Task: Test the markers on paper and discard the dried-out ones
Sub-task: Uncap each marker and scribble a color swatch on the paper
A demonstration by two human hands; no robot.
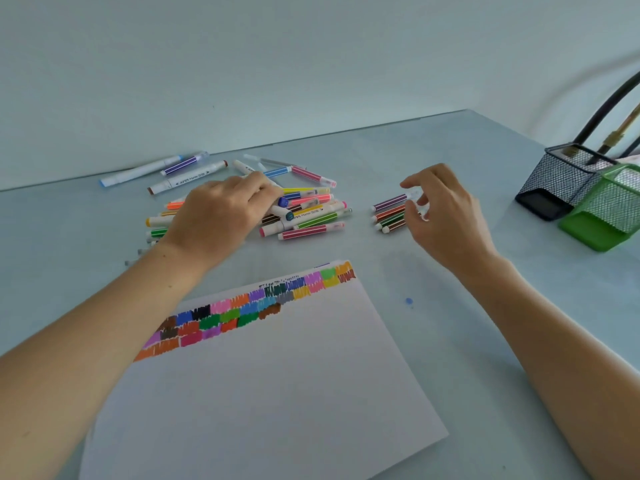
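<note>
A white sheet of paper lies in front of me, with rows of coloured scribble patches along its far edge. Behind it is a loose pile of markers. My left hand rests on the pile, its fingers curled round a thick white marker with a blue end. To the right a small group of thin striped markers lies side by side. My right hand hovers over their cap ends with loosely curled fingers. Its thumb stays apart from the purple marker.
Three more markers lie near the wall at the back left. A black mesh pen holder and a green mesh holder stand at the right edge. A small blue ink spot marks the table beside the paper.
</note>
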